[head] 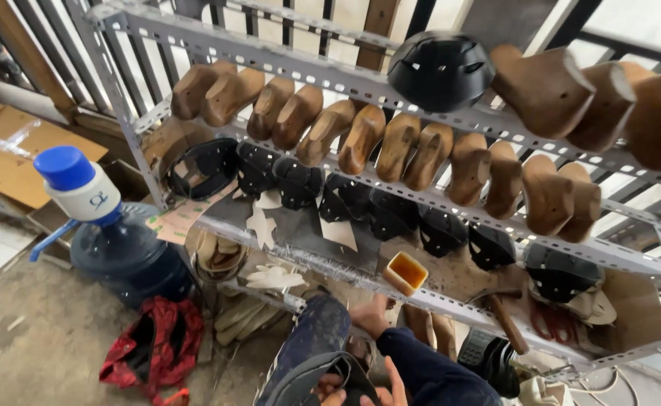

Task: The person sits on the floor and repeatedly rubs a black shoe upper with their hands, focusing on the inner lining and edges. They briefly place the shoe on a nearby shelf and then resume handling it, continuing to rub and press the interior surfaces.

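Both hands are seen at the bottom edge: the left hand [330,391] and right hand [390,387] are closed on a dark grey shoe upper [311,376]. Flattened brown cardboard boxes [15,143] lie far left, behind a blue-capped water bottle [116,240].

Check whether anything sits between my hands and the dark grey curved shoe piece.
Nothing visible does: left hand and right hand both rest directly on the dark grey curved shoe piece, at the picture's bottom edge.
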